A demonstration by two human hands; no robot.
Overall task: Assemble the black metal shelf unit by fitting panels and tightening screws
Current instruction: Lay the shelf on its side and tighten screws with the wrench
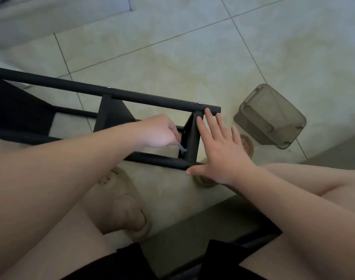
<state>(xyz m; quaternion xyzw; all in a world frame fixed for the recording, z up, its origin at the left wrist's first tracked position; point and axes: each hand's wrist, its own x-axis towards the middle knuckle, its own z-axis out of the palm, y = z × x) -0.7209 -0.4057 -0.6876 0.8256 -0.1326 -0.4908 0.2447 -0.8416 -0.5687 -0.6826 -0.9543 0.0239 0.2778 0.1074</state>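
The black metal shelf unit (pixel 132 97) lies on its side across the tiled floor, its round posts running left to right. Two black panels stand between the posts; the end panel (pixel 191 142) is near the posts' right ends. My left hand (pixel 159 131) is closed on a small grey wrench (pixel 40 147) whose head sits at the inner face of the end panel, low down. My right hand (pixel 219 150) lies flat and open against the outer face of that panel, fingertips up at the far post, thumb on the near post.
A translucent grey plastic container (pixel 270 116) lies tipped on the floor right of the shelf. My feet in beige slippers (pixel 128 203) rest under the frame. My bare knees and black shorts fill the bottom. A pale mat edge shows top left.
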